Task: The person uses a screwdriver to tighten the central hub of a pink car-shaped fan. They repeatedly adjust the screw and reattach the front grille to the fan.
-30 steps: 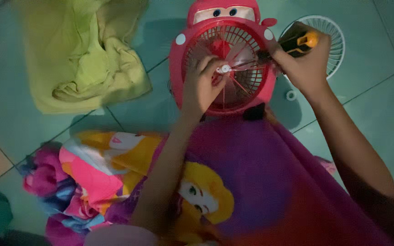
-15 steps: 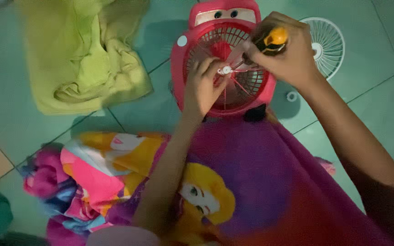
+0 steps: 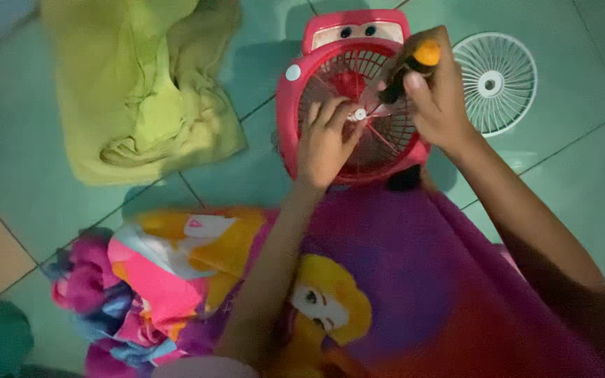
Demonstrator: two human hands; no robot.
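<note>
Head view. We are seeing the left hand (image 3: 323,143) resting on the front grille of a small red toy-car-shaped fan (image 3: 348,98). Its grip is pressing together: fingertips (image 3: 341,115) are pinching a small white hub piece (image 3: 359,114) at the centre of the grille. The right hand (image 3: 439,94) is closing its grip fully around a screwdriver (image 3: 409,68) with a black and orange handle. The shaft is angling down toward the hub; its tip is too blurred to place exactly.

The fan is lying on its back on the floor (image 3: 8,154), just beyond the person's lap, with its painted eyes pointing away from us. A detached white round grille (image 3: 495,73) is lying flat on the floor just beside the fan, to its right and behind the right hand.

The floor is showing pale green tiles with dark joints. A crumpled yellow-green cloth (image 3: 141,91) is lying to the left, well apart from the fan. A bright cartoon-print cloth in purple, pink and yellow (image 3: 260,294) is covering the lap, and both forearms are crossing over it.
</note>
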